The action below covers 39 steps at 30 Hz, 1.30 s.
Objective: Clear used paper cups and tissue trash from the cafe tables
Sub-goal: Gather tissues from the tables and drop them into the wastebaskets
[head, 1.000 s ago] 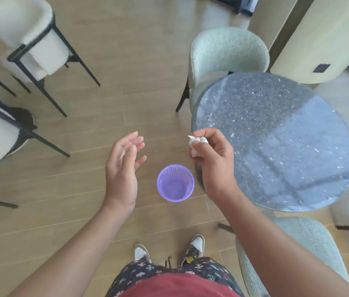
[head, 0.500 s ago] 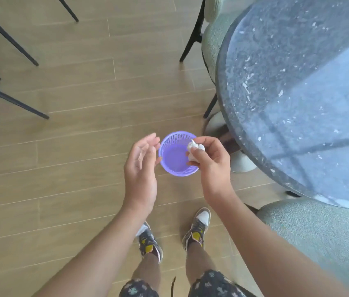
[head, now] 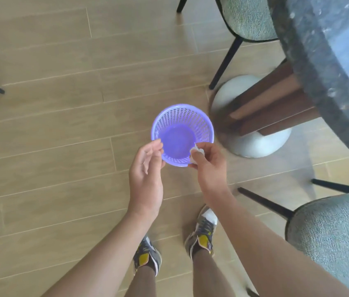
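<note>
Purple plastic basket (head: 170, 118): perforated wall, solid bottom, upright on the floor (head: 51, 125), nothing visible inside. It stands just beside the white round base (head: 261, 144) of the table (head: 330, 61).

White tissue (head: 195, 152): crumpled wad, pinched in the right grip (head: 210, 166) between thumb and curled fingers. It is held above the near right part of the basket's rim, over the opening.

Left grip (head: 145, 174): fingers loosely spread and slightly bent, holding nothing. Its fingertips overlap the near left rim of the basket in this view; whether they touch it cannot be told.

Table: dark speckled stone top, round edge, at upper right; brown wooden column under it on the white base.

Chairs, two: pale green upholstery, black legs. One chair (head: 248, 18) at top, partly under the table edge; the other chair (head: 336, 232) at lower right.

Shoes (head: 203, 232), one pair: grey with yellow patches, on light wooden floor planks below the grips.
</note>
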### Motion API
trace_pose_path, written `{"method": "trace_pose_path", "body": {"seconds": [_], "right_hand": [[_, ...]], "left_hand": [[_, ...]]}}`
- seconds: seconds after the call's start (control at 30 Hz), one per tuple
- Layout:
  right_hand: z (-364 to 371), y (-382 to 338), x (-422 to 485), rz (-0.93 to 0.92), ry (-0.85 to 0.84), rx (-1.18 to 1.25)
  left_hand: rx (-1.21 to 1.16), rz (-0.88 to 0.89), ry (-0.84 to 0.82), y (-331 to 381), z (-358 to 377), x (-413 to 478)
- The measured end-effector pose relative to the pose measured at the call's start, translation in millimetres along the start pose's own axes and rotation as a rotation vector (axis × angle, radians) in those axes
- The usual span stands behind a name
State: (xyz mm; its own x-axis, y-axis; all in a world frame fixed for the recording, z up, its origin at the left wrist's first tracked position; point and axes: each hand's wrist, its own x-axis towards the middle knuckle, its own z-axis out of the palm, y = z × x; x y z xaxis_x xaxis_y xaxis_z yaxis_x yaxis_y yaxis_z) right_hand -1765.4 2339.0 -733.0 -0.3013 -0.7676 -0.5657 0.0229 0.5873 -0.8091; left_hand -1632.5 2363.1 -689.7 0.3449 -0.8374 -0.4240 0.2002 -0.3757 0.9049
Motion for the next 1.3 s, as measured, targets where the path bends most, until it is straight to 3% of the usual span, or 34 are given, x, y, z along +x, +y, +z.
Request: {"method": "trace_pose_path", "body": {"seconds": [0.13,0.37,0.7,0.93,1.3], "right_hand": [[20.5,35.7,59.2,0.107,-0.004,-0.164],[38.5,37.7,91.3,0.255,0.028,-0.122],[-13.2,-97.4,-52.8,-0.18,-0.116,0.104],[-22.5,-171.6,-123.5,-0.274,-0.139,0.117],[-25.8,-318.5,-268.8,-0.419,-0.294,0.12]], "left_hand": [[0.017,0.002,0.018,-13.2,-3.6,6.9],[0.029,0.013,0.046,-3.7,-18.2,8.5],[-0.038,0.078,0.012,84.9,-21.6,-11.8],[-0.047,0.121,0.013,153.4,-32.6,-47.1],[-0.119,0.285,0.031,339.2,-93.3,-155.3]]}}
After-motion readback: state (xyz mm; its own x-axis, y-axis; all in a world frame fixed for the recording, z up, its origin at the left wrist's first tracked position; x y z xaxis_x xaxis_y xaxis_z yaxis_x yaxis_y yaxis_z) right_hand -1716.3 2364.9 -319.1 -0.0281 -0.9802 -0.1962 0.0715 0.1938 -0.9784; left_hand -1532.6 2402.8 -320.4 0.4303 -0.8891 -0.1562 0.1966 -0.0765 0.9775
